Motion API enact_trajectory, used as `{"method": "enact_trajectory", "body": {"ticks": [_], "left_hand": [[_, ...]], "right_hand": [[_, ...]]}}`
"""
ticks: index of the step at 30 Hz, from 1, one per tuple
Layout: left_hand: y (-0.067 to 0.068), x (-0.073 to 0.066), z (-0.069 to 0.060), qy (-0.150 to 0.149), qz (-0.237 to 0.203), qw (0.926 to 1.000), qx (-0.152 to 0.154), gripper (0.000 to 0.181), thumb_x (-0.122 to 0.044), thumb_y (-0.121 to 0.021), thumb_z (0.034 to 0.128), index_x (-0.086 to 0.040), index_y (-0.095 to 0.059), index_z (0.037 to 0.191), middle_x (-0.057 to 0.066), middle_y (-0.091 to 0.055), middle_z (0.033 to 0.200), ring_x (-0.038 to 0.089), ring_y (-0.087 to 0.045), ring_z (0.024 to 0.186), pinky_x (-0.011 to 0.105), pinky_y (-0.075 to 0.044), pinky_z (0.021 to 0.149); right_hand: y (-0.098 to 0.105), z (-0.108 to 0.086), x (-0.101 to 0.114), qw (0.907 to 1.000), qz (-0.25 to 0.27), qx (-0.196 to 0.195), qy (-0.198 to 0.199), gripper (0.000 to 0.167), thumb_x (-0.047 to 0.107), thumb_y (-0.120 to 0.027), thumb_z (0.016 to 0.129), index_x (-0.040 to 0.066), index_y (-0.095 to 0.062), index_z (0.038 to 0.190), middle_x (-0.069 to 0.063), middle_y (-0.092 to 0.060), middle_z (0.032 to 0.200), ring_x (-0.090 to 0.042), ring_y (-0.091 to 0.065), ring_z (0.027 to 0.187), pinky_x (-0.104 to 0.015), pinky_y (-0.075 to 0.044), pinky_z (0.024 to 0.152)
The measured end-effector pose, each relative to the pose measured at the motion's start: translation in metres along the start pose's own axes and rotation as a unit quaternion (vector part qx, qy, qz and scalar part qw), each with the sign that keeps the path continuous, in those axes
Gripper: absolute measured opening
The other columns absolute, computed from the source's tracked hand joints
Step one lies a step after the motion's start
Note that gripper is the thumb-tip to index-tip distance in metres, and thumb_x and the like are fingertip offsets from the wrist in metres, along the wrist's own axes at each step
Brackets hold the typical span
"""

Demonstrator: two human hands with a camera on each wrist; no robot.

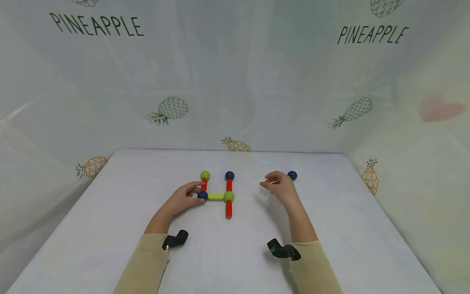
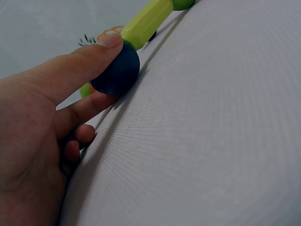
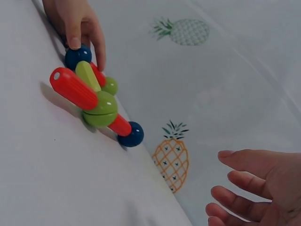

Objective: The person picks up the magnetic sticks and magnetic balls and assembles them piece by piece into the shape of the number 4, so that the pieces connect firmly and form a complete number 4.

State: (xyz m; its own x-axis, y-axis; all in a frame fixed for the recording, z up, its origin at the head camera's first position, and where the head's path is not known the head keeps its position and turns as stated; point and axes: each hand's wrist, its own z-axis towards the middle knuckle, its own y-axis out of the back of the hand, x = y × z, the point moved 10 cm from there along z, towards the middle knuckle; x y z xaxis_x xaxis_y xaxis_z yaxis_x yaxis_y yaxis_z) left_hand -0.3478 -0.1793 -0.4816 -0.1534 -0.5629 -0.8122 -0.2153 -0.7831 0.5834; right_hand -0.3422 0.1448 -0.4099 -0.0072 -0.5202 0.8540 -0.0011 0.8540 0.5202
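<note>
My left hand (image 1: 185, 197) pinches a blue ball (image 2: 118, 70) between thumb and fingers. That ball is one corner of a joined shape of rods and balls lying on the table. A yellow-green rod (image 1: 216, 197) runs from it to a green ball (image 1: 229, 196). From the green ball, one red rod (image 1: 229, 185) leads away to another blue ball (image 1: 229, 175), and a second red rod (image 1: 229, 209) points toward me with a bare end. A further red rod links the held ball to a far green ball (image 1: 205, 175). My right hand (image 1: 282, 188) hovers with relaxed fingers, holding nothing.
A loose blue ball (image 1: 292, 175) lies just beyond the right hand. White cloth covers the table (image 1: 227, 257), and a pineapple-print curtain (image 1: 235, 73) hangs behind its far edge.
</note>
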Motion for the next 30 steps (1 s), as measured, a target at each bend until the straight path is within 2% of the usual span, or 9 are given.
{"method": "enact_trajectory", "body": {"ticks": [9,18,30], "left_hand": [[-0.002,0.002,-0.002,0.006,-0.007,1.0000,-0.002,0.063,-0.030,-0.081,0.0803,-0.013,-0.056,0.136,0.004,-0.065,0.108,0.022,-0.043,0.088,0.037,-0.036,0.074],[0.000,0.002,-0.002,-0.001,0.002,1.0000,-0.004,0.062,-0.029,-0.081,0.0814,-0.013,-0.056,0.136,0.003,-0.064,0.107,0.021,-0.043,0.087,0.037,-0.035,0.073],[0.000,0.000,0.000,0.004,0.000,1.0000,0.003,0.063,-0.030,-0.081,0.0811,-0.014,-0.055,0.136,0.003,-0.065,0.109,0.022,-0.044,0.090,0.037,-0.036,0.075]], "right_hand": [[0.017,0.001,-0.003,0.9994,0.019,-0.026,0.009,0.035,0.024,-0.072,0.089,0.005,-0.062,0.117,-0.011,-0.062,0.114,-0.027,-0.056,0.105,-0.041,-0.045,0.084],[0.036,0.013,-0.010,0.9986,0.020,-0.049,0.006,0.038,0.024,-0.071,0.090,0.004,-0.060,0.120,-0.015,-0.059,0.121,-0.029,-0.055,0.108,-0.042,-0.044,0.085],[0.056,0.026,-0.027,0.9971,-0.014,-0.074,-0.003,0.042,0.021,-0.068,0.092,-0.001,-0.058,0.126,-0.018,-0.054,0.129,-0.032,-0.048,0.114,-0.044,-0.043,0.088]]}}
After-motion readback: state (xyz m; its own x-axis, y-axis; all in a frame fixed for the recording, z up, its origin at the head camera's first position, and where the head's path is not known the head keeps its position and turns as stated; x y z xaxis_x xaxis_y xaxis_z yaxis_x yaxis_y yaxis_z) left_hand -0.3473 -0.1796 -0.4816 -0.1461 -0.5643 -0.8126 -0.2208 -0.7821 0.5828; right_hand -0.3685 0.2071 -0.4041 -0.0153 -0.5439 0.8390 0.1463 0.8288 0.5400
